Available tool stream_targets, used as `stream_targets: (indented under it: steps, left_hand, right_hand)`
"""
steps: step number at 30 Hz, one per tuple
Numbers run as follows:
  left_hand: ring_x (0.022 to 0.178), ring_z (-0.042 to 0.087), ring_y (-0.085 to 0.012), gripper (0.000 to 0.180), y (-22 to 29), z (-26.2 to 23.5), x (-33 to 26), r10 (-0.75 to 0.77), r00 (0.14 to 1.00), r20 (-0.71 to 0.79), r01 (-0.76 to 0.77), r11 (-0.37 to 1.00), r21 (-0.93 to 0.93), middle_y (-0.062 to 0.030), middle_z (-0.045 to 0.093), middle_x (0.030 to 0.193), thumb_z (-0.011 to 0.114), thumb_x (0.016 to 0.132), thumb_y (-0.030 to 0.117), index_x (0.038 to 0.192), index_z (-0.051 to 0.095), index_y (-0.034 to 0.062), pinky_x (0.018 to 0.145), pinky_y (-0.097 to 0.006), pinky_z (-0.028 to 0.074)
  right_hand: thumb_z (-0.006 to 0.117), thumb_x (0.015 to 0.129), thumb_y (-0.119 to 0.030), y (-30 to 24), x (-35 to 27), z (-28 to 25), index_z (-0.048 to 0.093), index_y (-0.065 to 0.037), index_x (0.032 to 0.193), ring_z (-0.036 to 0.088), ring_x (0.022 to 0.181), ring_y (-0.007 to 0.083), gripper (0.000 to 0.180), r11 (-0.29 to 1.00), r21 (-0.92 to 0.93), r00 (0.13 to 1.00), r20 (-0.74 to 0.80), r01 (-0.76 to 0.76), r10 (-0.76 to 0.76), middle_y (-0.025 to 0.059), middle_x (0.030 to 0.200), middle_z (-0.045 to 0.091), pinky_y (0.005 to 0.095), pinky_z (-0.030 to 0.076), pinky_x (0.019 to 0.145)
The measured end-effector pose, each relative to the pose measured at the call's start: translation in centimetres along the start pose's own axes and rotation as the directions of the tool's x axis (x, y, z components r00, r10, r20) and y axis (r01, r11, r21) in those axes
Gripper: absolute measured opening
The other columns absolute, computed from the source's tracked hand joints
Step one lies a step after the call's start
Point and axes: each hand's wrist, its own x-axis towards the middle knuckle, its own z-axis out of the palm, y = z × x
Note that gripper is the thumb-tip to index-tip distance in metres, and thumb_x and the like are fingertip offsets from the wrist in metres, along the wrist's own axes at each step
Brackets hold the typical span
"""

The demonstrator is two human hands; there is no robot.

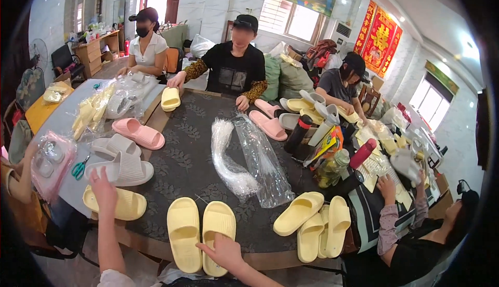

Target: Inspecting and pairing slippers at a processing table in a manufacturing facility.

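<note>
In front of me a pair of yellow slippers (183, 235) lies side by side, toes away from me. My right hand (224, 251) is closed on the right slipper of this pair (218, 219), its fingers at the foot opening behind the strap and the thumb at the inner edge. To the left, my left hand (104, 185) reaches over another yellow slipper (127, 204). Its fingers are stretched out by the edge of a ribbed grey slipper (132, 168); whether they touch it I cannot tell. A thin clear strand (200, 199) shows between the paired slippers' toes.
Mid-table lie a bundle of clear strands (226, 157) and a plastic bag (265, 167). More yellow slippers (311, 230) sit right, near bottles (300, 135). Teal scissors (79, 168) and a pink slipper (139, 132) are left. Co-workers (236, 68) sit around the table.
</note>
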Motion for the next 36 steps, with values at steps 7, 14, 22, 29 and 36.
stream_targets:
  steps: [7, 14, 22, 29, 36]
  left_hand:
    - [0.124, 0.043, -0.0387, 0.069, -2.4, 0.4, 1.1, -0.151, 0.919, 0.365, 0.096, 0.982, 0.165, -0.0228, 0.049, 0.131, 0.070, 0.074, 0.006, 0.138, 0.046, 0.0110, 0.106, -0.055, 0.030]
    - [0.121, 0.044, -0.0365, 0.068, -3.1, 0.5, 0.0, -0.095, 0.945, 0.313, 0.052, 0.988, 0.145, -0.0216, 0.051, 0.128, 0.072, 0.070, 0.008, 0.134, 0.051, 0.0171, 0.103, -0.053, 0.034]
    - [0.116, 0.046, -0.0373, 0.058, -2.7, 0.1, 0.5, 0.258, 0.956, 0.140, -0.254, 0.966, -0.046, -0.0216, 0.047, 0.137, 0.071, 0.065, 0.005, 0.122, 0.061, 0.0101, 0.100, -0.044, 0.040]
    - [0.098, 0.054, -0.0311, 0.032, -2.1, 0.8, 1.3, 0.409, 0.904, 0.123, -0.403, 0.912, -0.075, -0.0092, 0.063, 0.109, 0.061, 0.072, 0.003, 0.103, 0.068, 0.0077, 0.084, -0.044, 0.044]
    - [0.092, 0.057, -0.0305, 0.027, 2.0, -2.2, 0.3, 0.372, 0.920, -0.123, -0.379, 0.925, -0.040, -0.0091, 0.064, 0.100, 0.058, 0.076, 0.003, 0.102, 0.065, 0.0061, 0.082, -0.042, 0.045]
  right_hand:
    - [0.057, 0.087, -0.050, 0.1, 3.0, 0.8, 0.063, -0.005, 0.065, 0.062, 0.052, 0.0296, 0.050, 1.000, -0.005, 0.999, -0.026, 0.021, -0.021, 0.0135, 0.056, 0.060, 0.0405, 0.049, 0.048]
    - [0.060, 0.087, -0.039, 2.3, 0.8, -0.6, 0.064, -0.004, 0.066, 0.063, 0.054, 0.0317, 0.041, 0.998, 0.053, 0.992, -0.120, -0.038, 0.044, 0.0151, 0.059, 0.062, 0.0431, 0.050, 0.054]
    - [0.071, 0.074, -0.025, 9.7, -3.5, -9.8, 0.061, -0.004, 0.064, 0.057, 0.053, 0.0311, 0.025, 0.974, -0.003, 0.814, -0.550, -0.226, 0.187, 0.0124, 0.058, 0.059, 0.0424, 0.045, 0.054]
    - [0.066, 0.082, -0.029, 17.5, -5.8, -18.8, 0.060, 0.002, 0.066, 0.060, 0.058, 0.0352, 0.035, 0.774, -0.130, 0.598, -0.717, -0.620, 0.359, 0.0167, 0.061, 0.060, 0.0449, 0.047, 0.059]
    - [0.066, 0.083, -0.030, 21.8, -5.8, -22.1, 0.061, 0.002, 0.073, 0.062, 0.068, 0.0376, 0.033, 0.666, -0.132, 0.546, -0.698, -0.734, 0.463, 0.0188, 0.069, 0.063, 0.0458, 0.048, 0.063]
